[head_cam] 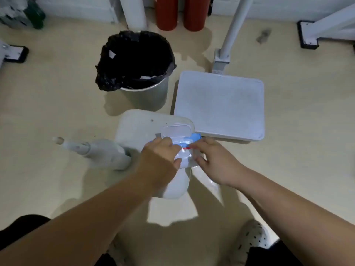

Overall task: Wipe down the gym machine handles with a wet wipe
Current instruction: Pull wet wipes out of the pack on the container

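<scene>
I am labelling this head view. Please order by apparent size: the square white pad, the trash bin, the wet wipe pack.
1. square white pad
2. trash bin, somewhat smaller
3. wet wipe pack, partly hidden by both hands

A single wide-angle camera is sitting on the person's head, looking forward and steeply down at the floor. It is hanging close over the two forearms, which are entering from the near edge and reaching toward the centre of the frame. The near edge is catching a perforated shoe directly below, so the lens is pointing almost straight down there. The far edge is reaching the base of the wall, with a lined bin in the far centre. The wide lens is bending straight lines near the frame's borders. No second view is sharing the scene.
</scene>
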`<action>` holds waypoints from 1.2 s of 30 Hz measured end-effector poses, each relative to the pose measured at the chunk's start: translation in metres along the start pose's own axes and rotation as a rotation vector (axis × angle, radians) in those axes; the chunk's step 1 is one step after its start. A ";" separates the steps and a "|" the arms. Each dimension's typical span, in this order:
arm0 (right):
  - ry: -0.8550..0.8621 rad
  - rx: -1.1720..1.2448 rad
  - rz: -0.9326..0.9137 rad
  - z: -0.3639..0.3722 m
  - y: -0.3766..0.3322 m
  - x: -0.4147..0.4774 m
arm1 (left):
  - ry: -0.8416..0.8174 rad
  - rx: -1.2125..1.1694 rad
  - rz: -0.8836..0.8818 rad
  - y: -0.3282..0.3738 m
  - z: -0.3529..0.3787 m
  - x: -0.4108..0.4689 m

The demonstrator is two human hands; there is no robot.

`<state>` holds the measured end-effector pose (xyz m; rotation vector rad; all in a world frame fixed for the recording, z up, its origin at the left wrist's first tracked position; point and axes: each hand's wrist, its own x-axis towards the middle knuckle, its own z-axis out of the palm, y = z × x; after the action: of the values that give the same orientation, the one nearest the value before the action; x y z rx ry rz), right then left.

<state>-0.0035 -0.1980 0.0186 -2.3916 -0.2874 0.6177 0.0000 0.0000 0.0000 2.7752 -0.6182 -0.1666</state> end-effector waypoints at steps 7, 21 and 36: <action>0.090 -0.021 -0.064 0.004 0.028 0.032 | -0.039 -0.072 -0.204 0.006 0.021 0.014; 0.089 -0.019 -0.141 0.008 0.036 0.028 | -0.177 0.266 -0.270 0.025 0.027 0.035; 0.031 -0.255 -0.218 0.005 0.040 0.026 | -0.020 0.068 -0.180 0.039 0.015 0.038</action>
<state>0.0184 -0.2166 -0.0196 -2.5615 -0.6383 0.4652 0.0159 -0.0536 -0.0047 2.8972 -0.3852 -0.2150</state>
